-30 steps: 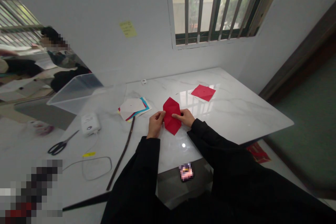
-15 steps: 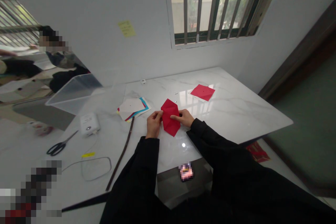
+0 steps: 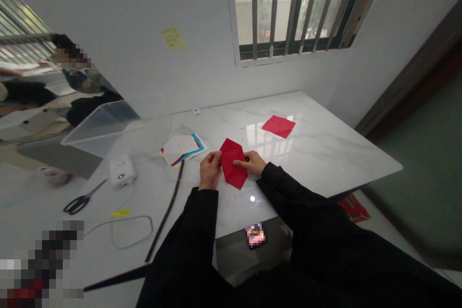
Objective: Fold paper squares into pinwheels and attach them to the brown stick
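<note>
A folded sheet of red paper (image 3: 233, 173), roughly six-sided with creases, is held up over the near part of the marble-patterned table (image 3: 325, 154). My left hand (image 3: 210, 169) pinches its left edge between thumb and fingers. On the other side, my right hand (image 3: 253, 162) grips the right edge, its thumb lying across the front and its fingers behind, mostly hidden. To the left lies a pile of white, blue and red paper sheets (image 3: 179, 148). Farther back on the right rests another red sheet (image 3: 278, 126) on top of white paper.
Scissors (image 3: 80, 203), a white boxy device (image 3: 123, 171), a looped cable (image 3: 151, 226) and a dark strip (image 3: 176, 187) lie at left. A clear plastic bin (image 3: 104, 127) stands behind them. Tiny bits (image 3: 241, 128) dot the table. Another person (image 3: 86, 82) is at far left.
The red paper has tilted slightly, its top leaning further left. My left hand has shifted a little left with it; both hands keep their hold.
</note>
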### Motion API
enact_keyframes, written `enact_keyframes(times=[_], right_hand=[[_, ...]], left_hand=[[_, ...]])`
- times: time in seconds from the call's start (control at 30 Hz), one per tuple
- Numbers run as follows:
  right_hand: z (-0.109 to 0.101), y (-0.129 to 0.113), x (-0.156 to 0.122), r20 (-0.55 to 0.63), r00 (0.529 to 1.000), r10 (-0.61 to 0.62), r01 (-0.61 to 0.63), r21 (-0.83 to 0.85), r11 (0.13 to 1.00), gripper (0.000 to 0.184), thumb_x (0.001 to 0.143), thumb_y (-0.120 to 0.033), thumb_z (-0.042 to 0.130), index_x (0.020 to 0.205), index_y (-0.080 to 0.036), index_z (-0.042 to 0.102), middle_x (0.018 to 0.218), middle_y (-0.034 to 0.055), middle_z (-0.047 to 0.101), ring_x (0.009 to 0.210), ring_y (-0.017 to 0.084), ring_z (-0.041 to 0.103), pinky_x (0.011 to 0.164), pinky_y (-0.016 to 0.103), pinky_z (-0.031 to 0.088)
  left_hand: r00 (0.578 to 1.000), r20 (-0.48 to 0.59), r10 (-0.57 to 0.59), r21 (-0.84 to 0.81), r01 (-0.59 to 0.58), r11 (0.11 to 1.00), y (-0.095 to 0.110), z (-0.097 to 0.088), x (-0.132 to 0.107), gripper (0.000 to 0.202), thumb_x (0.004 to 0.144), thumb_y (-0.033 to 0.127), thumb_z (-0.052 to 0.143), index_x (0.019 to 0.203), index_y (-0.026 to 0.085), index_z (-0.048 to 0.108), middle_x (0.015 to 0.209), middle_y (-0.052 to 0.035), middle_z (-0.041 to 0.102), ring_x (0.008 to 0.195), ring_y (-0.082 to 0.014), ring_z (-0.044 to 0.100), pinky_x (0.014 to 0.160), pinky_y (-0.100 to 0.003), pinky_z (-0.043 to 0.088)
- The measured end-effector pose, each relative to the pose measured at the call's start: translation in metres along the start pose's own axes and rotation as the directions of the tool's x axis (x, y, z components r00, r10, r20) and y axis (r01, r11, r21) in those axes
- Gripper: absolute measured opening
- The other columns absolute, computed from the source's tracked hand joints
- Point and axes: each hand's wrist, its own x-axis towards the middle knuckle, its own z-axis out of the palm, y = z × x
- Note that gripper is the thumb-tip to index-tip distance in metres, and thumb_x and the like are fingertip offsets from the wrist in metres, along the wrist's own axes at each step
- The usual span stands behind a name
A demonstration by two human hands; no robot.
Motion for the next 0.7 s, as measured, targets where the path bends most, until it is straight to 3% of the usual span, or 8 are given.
enact_keyframes(times=[0.23,0.4,0.53,0.7], right_hand=[[0.0001,-0.0015,0.0000,0.000,1.000,-0.007,0.007,-0.012,1.000,0.050,0.077,-0.059,0.072,0.085,-0.010,0.078,0.070,0.0045,0.070,0.065,0.017,0.061,0.058,0.024,0.044],[0.0003,-0.0006,0.0005,0.002,1.000,0.002,-0.002,0.013,1.000,0.049,0.076,-0.058,0.073,0.085,-0.010,0.077,0.070,0.0052,0.070,0.066,0.017,0.061,0.058,0.024,0.044],[0.0009,0.0035,0.0033,-0.024,0.999,0.022,-0.019,0.122,0.992,0.049,0.075,-0.057,0.075,0.086,-0.010,0.077,0.075,0.0066,0.072,0.067,0.018,0.063,0.060,0.026,0.047],[0.0009,0.0076,0.0065,-0.107,0.991,0.079,-0.047,0.272,0.961,0.050,0.073,-0.057,0.076,0.087,-0.009,0.076,0.080,0.0089,0.074,0.069,0.019,0.065,0.062,0.028,0.051]], left_hand=[[1.000,0.019,0.025,0.049,-0.026,0.998,-0.0035,-0.0009,0.0011,0.036,0.065,0.044,0.086,0.076,0.015,0.069,0.072,-0.0001,0.064,0.066,-0.0114,0.055,0.065,-0.024,0.046],[0.995,-0.034,0.094,0.116,-0.089,0.989,-0.0040,-0.0006,0.0007,0.036,0.066,0.045,0.085,0.071,0.015,0.067,0.067,0.0006,0.062,0.063,-0.0112,0.053,0.062,-0.024,0.045],[0.998,0.038,0.053,0.149,-0.058,0.987,0.0008,0.0017,-0.0029,0.036,0.068,0.047,0.084,0.076,0.015,0.068,0.070,-0.0001,0.064,0.063,-0.0117,0.054,0.061,-0.023,0.045],[0.993,0.118,0.022,0.336,-0.061,0.940,0.0036,0.0030,-0.0075,0.033,0.070,0.046,0.082,0.076,0.015,0.072,0.065,-0.0010,0.065,0.061,-0.0131,0.054,0.058,-0.024,0.043]])
